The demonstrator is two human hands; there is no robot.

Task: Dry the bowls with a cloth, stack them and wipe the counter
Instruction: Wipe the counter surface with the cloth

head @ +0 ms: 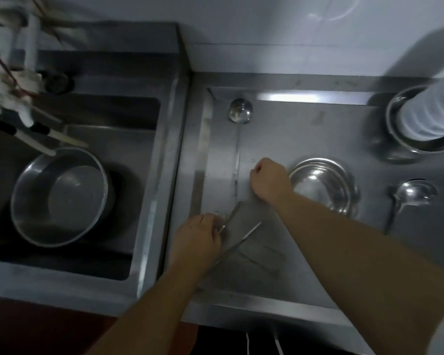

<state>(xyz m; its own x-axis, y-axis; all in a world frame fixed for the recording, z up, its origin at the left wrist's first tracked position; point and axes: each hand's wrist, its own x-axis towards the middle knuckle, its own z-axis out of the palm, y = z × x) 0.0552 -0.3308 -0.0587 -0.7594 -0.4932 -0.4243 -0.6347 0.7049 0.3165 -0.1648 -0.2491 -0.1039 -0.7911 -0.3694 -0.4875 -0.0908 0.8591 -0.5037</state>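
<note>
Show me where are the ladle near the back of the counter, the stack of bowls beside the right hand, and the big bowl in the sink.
ladle (240, 110), head view, on its round scoop.
stack of bowls (321, 183), head view, inside the top bowl.
big bowl (72, 198), head view, on its inner bottom.

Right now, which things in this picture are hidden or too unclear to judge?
- Head view: what the left hand holds; its curled fingers hide it.
- Whether the right hand holds a cloth; the fist hides it.
- The stacked bowls: their number; the forearm covers part.
- The far bowl: a blurred white object covers its inside.
- The sink: dark; its drain is unseen.
</note>
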